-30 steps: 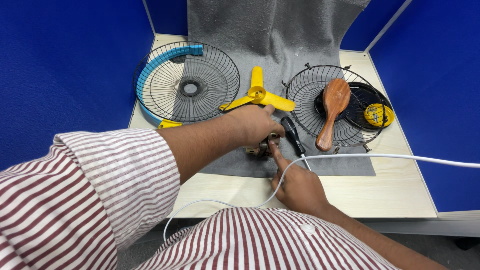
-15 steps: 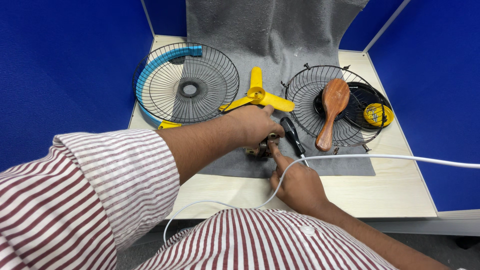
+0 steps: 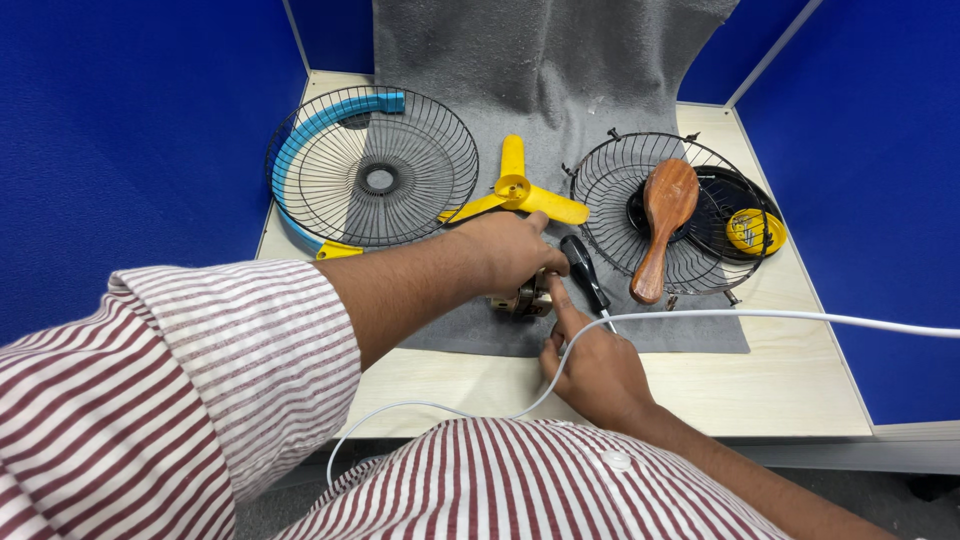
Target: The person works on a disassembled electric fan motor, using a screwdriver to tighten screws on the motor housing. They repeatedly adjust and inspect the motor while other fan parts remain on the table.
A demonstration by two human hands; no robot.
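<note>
My left hand (image 3: 510, 252) reaches over the grey mat (image 3: 560, 150) and grips a small metal fan motor (image 3: 522, 298) from above. My right hand (image 3: 590, 365) is below it, its index finger stretched up to touch the motor. A screwdriver with a black handle (image 3: 585, 272) lies slantwise on the mat just right of the motor, its tip beside my right hand. A white cable (image 3: 760, 320) runs across my right hand to the right edge. A yellow three-blade fan propeller (image 3: 515, 192) lies just beyond my left hand.
A wire fan guard with a blue and yellow rim (image 3: 375, 180) lies at the left. A second wire guard (image 3: 665, 215) at the right holds a wooden brush (image 3: 662, 225) and a black and yellow part (image 3: 750, 230). Blue partition walls (image 3: 130, 130) enclose the light wooden table (image 3: 780, 385).
</note>
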